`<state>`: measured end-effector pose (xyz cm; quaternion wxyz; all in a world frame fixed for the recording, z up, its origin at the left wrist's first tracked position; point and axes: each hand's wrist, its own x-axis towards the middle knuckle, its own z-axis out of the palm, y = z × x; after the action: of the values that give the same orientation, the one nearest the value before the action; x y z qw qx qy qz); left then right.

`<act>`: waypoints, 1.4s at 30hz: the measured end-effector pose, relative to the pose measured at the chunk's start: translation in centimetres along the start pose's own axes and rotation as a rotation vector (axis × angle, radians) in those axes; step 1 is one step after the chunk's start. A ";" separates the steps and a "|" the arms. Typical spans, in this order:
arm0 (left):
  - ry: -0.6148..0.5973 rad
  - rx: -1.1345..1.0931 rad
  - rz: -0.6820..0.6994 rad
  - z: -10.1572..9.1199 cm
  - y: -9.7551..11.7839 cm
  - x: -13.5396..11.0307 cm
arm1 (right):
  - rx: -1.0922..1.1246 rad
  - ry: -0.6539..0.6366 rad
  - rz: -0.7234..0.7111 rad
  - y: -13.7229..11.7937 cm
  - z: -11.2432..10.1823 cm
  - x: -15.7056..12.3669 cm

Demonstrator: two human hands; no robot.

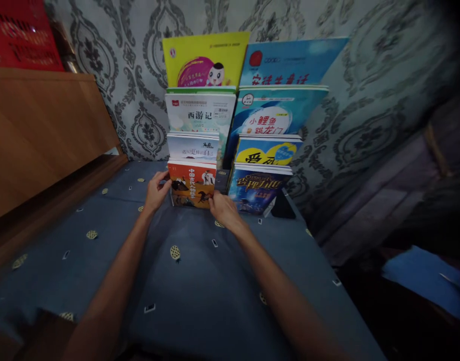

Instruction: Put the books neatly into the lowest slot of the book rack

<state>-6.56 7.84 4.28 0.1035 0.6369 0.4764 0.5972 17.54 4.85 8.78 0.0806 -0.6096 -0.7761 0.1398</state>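
Observation:
A tiered rack of picture books leans against the patterned wall. In the front left tier stands an orange book (192, 186) with red lettering. My left hand (156, 191) grips its left edge, fingers curled round it. My right hand (223, 207) is closed on its lower right corner. Behind it rise a white book (193, 146), another white one (200, 113) and a yellow book (205, 59). To the right stand a dark blue book (257, 189), a yellow-and-blue book (266, 150) and two blue ones (277, 113).
The rack sits on a blue-grey patterned bedcover (200, 281). A wooden headboard (38, 130) runs along the left. A red box (21, 35) sits above it. A dark object (283, 205) lies by the rack's right foot. Blue cloth (425, 281) lies at the lower right.

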 end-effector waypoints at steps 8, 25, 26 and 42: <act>0.026 0.086 0.075 0.4 0.4 -0.2 | 0.082 0.052 0.017 -0.1 1.1 0.4; 0.036 0.076 0.036 0.7 0.5 -0.4 | 0.048 0.084 -0.024 0.4 0.3 0.2; 0.040 0.065 0.032 0.7 0.5 -0.4 | 0.053 0.113 -0.035 0.4 0.0 0.1; 0.140 -0.194 -0.020 2.9 3.1 1.0 | 0.593 0.604 -0.219 -1.6 2.2 3.2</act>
<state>-2.70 8.22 6.34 0.1370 0.5758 0.4290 0.6824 14.66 7.36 7.03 0.4899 -0.4878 -0.7041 0.1625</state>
